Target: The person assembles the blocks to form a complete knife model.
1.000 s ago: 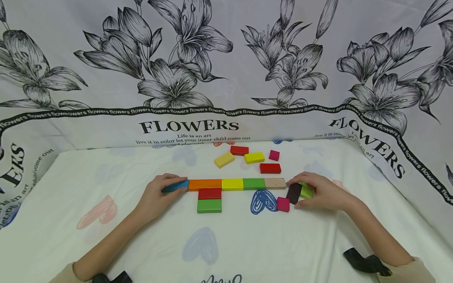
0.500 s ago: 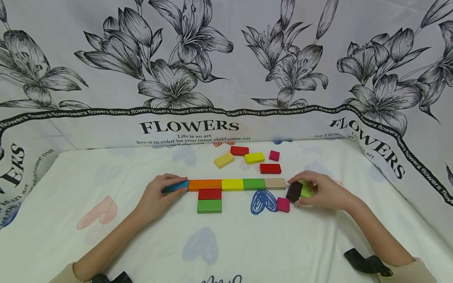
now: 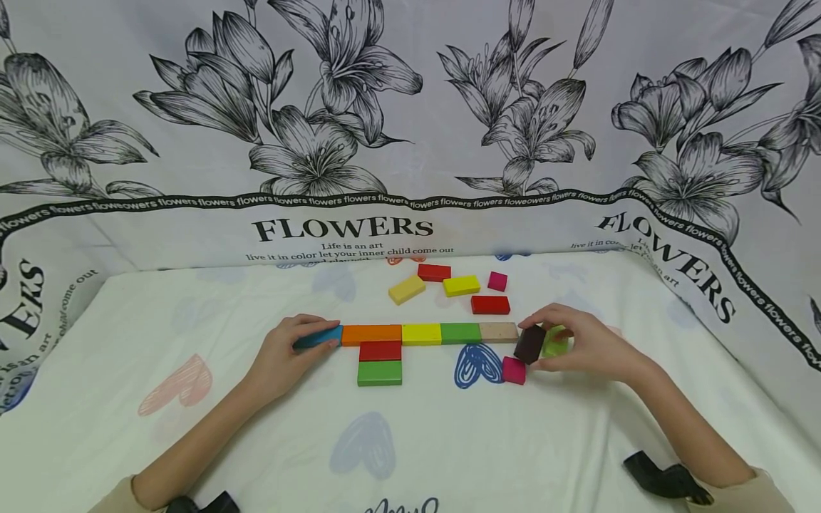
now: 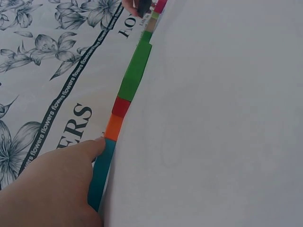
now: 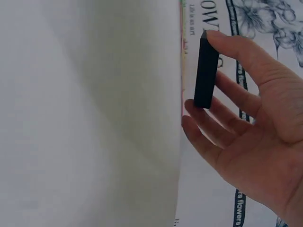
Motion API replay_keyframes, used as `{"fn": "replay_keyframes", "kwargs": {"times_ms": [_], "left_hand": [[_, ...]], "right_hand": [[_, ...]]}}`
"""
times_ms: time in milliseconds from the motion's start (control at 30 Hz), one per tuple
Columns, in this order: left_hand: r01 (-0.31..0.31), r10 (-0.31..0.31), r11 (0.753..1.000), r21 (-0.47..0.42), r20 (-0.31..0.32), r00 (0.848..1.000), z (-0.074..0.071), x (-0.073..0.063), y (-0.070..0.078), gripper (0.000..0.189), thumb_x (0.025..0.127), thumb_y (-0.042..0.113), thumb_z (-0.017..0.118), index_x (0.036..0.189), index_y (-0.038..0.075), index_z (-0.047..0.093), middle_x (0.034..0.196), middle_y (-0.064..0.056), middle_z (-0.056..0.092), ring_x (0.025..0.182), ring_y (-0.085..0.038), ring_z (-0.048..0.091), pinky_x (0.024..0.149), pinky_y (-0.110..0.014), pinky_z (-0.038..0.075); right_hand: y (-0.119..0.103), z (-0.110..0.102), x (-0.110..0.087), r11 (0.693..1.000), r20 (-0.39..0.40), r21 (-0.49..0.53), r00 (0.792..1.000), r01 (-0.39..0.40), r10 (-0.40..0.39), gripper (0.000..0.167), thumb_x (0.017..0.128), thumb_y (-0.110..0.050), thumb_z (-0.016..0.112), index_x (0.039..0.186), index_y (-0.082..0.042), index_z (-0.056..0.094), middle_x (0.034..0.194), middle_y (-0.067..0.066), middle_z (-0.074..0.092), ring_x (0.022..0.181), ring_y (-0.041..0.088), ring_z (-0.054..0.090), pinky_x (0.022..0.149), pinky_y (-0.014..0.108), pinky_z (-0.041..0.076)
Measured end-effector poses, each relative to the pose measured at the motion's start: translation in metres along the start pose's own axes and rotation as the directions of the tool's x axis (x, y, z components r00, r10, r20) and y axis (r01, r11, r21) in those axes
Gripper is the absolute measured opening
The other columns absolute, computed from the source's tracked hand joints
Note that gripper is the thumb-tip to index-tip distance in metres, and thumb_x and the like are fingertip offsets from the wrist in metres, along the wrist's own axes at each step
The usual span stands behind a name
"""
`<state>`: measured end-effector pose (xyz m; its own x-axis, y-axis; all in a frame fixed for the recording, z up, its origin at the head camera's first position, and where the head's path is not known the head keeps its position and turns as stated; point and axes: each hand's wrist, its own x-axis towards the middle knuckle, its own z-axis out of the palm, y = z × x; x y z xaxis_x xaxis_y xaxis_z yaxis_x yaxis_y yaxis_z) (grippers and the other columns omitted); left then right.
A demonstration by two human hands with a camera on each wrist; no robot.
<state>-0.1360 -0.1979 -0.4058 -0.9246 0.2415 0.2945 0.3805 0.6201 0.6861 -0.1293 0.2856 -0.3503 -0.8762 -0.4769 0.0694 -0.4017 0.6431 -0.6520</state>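
My left hand (image 3: 285, 353) holds the blue block (image 3: 318, 336) at the left end of a row, thumb on the near side and fingers on the far side. From it the row runs right through an orange block (image 3: 372, 335), a yellow one (image 3: 420, 334), a green one (image 3: 460, 333) and a plain wooden block (image 3: 498, 333). Under the orange block lie a red block (image 3: 380, 351) and a green block (image 3: 379, 373). Just past the row's right end, my right hand (image 3: 593, 345) pinches a dark, nearly black block (image 5: 206, 73) by its ends, tilted.
A light green block (image 3: 554, 343) lies partly hidden behind the right fingers. A magenta cube (image 3: 513, 370) sits just below the dark block. Behind the row are loose red (image 3: 490, 305), yellow (image 3: 461, 286) and magenta (image 3: 497, 281) blocks on the heart-print cloth (image 3: 269, 449).
The dark block, pinched in my right hand, has moved slightly left and away from me, and its tilt has changed. My left hand and the row have stayed still.
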Motion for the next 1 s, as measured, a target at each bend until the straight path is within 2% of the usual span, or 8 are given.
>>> {"fn": "replay_keyframes", "kwargs": {"times_ms": [133,267,700,867,1000], "left_hand": [[0.006,-0.006,1.0,-0.008,0.004,1.0,0.0,0.0,0.0,0.035,0.096,0.019,0.08,0.13,0.012,0.077,0.126,-0.009,0.072,0.119,-0.03,0.06,0.095,-0.037,0.05],[0.003,-0.003,1.0,-0.009,0.006,1.0,0.0,0.0,0.0,0.034,0.096,0.019,0.079,0.13,0.012,0.077,0.125,-0.009,0.072,0.118,-0.03,0.06,0.095,-0.037,0.05],[0.001,-0.001,1.0,-0.01,0.008,1.0,0.0,0.0,-0.001,0.034,0.096,0.018,0.08,0.13,0.011,0.077,0.125,-0.01,0.072,0.119,-0.031,0.06,0.096,-0.041,0.05],[0.007,-0.007,1.0,-0.005,0.011,1.0,0.0,0.0,0.0,0.035,0.096,0.018,0.079,0.131,0.012,0.077,0.126,-0.009,0.072,0.119,-0.031,0.06,0.096,-0.041,0.051],[0.01,-0.01,1.0,-0.004,0.01,1.0,0.0,0.0,0.0,0.035,0.096,0.019,0.079,0.13,0.012,0.077,0.126,-0.009,0.072,0.119,-0.031,0.06,0.096,-0.04,0.051]], "right_hand": [[-0.007,0.004,0.002,0.997,0.004,0.075,1.0,0.017,-0.018,0.052,0.081,-0.013,0.091,0.128,-0.007,0.071,0.126,0.011,0.067,0.116,0.033,0.061,0.091,0.029,0.061],[-0.015,0.009,0.005,0.99,0.009,0.136,1.0,0.027,-0.028,0.051,0.082,-0.009,0.09,0.128,-0.003,0.069,0.126,0.014,0.066,0.115,0.034,0.064,0.09,0.031,0.062],[-0.043,0.033,0.029,0.982,0.019,0.152,0.993,0.111,-0.115,0.046,0.08,-0.011,0.091,0.119,-0.007,0.067,0.118,0.005,0.067,0.11,0.027,0.065,0.088,0.027,0.062],[-0.056,0.043,0.039,0.973,0.051,0.183,0.987,0.139,-0.15,0.046,0.081,-0.01,0.09,0.121,-0.004,0.069,0.122,0.01,0.063,0.106,0.025,0.067,0.088,0.033,0.063],[-0.066,0.048,0.046,0.972,0.081,0.193,0.986,0.131,-0.149,0.041,0.083,-0.013,0.089,0.121,-0.006,0.074,0.122,0.008,0.061,0.108,0.026,0.064,0.089,0.038,0.064]]}}
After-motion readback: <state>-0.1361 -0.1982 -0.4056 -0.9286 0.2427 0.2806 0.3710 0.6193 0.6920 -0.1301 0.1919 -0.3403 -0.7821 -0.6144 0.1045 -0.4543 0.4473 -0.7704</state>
